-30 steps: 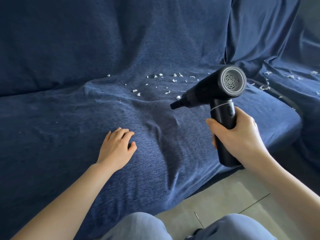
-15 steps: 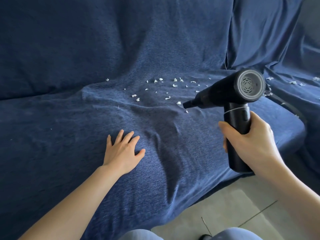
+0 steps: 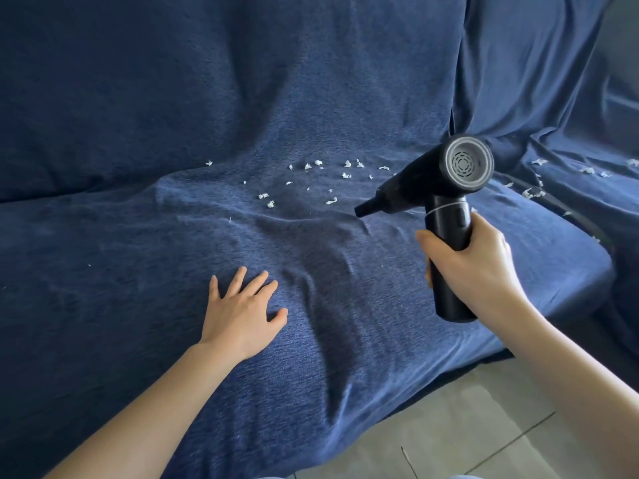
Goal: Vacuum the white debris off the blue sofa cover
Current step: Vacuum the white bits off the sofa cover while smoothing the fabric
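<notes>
Just left of right hand (image 3: 475,267), debris (image 3: 332,181)

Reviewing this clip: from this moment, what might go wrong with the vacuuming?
1. The handheld vacuum nozzle hovers beside the white debris; a narrow tip may skip scattered bits.
2. More scraps lie on the right section, behind the vacuum, and could be overlooked.
3. The blue sofa cover is wrinkled near the left hand; suction might pull loose fabric.

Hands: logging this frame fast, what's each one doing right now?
Left hand: open, fingers spread flat on the sofa cover.
Right hand: gripping the handle of the vacuum.
</notes>
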Demonstrator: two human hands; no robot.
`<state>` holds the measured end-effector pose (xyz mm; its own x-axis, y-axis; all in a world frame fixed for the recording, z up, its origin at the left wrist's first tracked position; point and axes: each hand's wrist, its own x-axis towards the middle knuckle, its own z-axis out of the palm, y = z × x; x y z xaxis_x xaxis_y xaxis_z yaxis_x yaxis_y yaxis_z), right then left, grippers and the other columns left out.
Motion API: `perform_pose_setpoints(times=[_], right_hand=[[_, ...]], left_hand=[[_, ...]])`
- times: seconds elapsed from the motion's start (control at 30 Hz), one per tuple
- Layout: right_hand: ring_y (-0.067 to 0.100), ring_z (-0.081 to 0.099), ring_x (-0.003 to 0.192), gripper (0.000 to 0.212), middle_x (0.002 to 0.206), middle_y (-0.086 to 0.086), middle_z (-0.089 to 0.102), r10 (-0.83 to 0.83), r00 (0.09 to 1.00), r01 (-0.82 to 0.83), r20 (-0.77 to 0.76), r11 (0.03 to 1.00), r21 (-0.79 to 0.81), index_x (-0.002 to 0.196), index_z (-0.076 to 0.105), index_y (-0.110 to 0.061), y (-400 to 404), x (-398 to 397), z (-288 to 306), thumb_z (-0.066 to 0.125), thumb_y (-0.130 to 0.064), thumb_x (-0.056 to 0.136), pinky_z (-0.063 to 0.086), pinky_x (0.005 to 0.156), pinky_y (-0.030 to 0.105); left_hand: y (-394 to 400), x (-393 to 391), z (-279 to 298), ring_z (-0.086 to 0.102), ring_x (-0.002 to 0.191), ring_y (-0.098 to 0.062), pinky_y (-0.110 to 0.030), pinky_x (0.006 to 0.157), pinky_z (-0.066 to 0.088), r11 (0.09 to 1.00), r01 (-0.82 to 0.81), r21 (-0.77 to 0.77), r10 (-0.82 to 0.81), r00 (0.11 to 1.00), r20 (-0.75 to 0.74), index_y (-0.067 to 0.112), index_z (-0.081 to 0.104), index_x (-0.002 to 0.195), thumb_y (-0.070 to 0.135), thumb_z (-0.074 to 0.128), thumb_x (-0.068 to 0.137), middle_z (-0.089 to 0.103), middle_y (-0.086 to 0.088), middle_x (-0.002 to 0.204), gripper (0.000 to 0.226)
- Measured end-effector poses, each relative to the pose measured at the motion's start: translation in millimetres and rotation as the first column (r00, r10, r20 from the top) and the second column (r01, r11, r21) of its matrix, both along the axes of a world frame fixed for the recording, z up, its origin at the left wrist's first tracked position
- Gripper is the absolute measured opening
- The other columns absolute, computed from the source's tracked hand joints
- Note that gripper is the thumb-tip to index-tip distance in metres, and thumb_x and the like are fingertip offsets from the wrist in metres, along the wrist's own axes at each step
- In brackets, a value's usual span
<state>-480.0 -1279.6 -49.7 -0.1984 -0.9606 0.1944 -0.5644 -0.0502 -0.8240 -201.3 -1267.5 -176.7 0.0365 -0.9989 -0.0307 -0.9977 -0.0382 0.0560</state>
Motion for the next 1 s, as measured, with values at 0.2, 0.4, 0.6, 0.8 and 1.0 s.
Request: perform_pose_setpoints(times=[0.2,0.4,0.6,0.8,1.0], right_hand=[[0.022,0.068,0.058,0.022,0.076,0.014,0.072,0.027,0.999,-0.027,0.022,1.0,0.0,0.092,0.058,-0.015,-22.3,9.4,-6.1,0.072,-0.031,0.086,0.054,0.059,0.032],[0.022,0.068,0.055,0.026,0.075,0.015,0.071,0.067,0.997,-0.066,0.042,0.998,-0.022,0.095,0.058,-0.011,-40.8,20.8,-9.5,0.072,-0.031,0.086,0.057,0.059,0.032],[0.015,0.067,0.047,0.024,0.075,0.013,0.072,0.103,0.994,-0.102,0.033,0.995,-0.015,0.094,0.057,-0.014,-57.9,29.3,-14.5,0.072,-0.031,0.087,0.052,0.054,0.027],[0.021,0.069,0.058,0.027,0.081,0.015,0.072,0.085,0.996,-0.084,0.037,0.996,-0.035,0.097,0.056,-0.01,-77.1,35.4,-11.6,0.07,-0.031,0.087,0.049,0.047,0.02],[0.02,0.068,0.059,0.026,0.083,0.014,0.072,0.111,0.993,-0.11,0.039,0.994,-0.023,0.099,0.057,-0.011,-95.1,39.8,-14.4,0.07,-0.03,0.087,0.053,0.054,0.027]], left_hand=[[1.1,-0.1,-0.6,-0.005,0.147,-0.018,-0.057,0.116,0.0,1.0,0.005,-0.015,-0.005,1.0,0.016,0.034,0.022,0.148,0.062,0.024,0.092,0.009,0.016,0.158,0.063],[1.7,-0.2,-0.8,-0.003,0.147,-0.018,-0.056,0.116,0.001,0.999,0.009,-0.038,-0.008,1.0,0.003,0.034,0.025,0.147,0.061,0.028,0.091,0.012,0.016,0.158,0.063],[0.2,-0.7,-1.3,0.0,0.147,-0.018,-0.056,0.116,0.002,0.999,-0.001,-0.053,0.0,1.0,-0.008,0.034,0.03,0.146,0.065,0.019,0.085,0.016,0.016,0.157,0.069],[-0.7,-1.5,-1.0,0.003,0.147,-0.016,-0.055,0.116,0.004,0.999,-0.014,-0.053,0.014,1.0,-0.002,0.035,0.033,0.144,0.066,0.018,0.082,0.02,0.018,0.155,0.071],[-3.2,-2.2,2.9,-0.001,0.147,-0.015,-0.056,0.116,0.002,0.999,-0.019,-0.028,0.018,0.999,-0.044,0.035,0.033,0.144,0.061,0.033,0.089,0.017,0.018,0.156,0.06]])
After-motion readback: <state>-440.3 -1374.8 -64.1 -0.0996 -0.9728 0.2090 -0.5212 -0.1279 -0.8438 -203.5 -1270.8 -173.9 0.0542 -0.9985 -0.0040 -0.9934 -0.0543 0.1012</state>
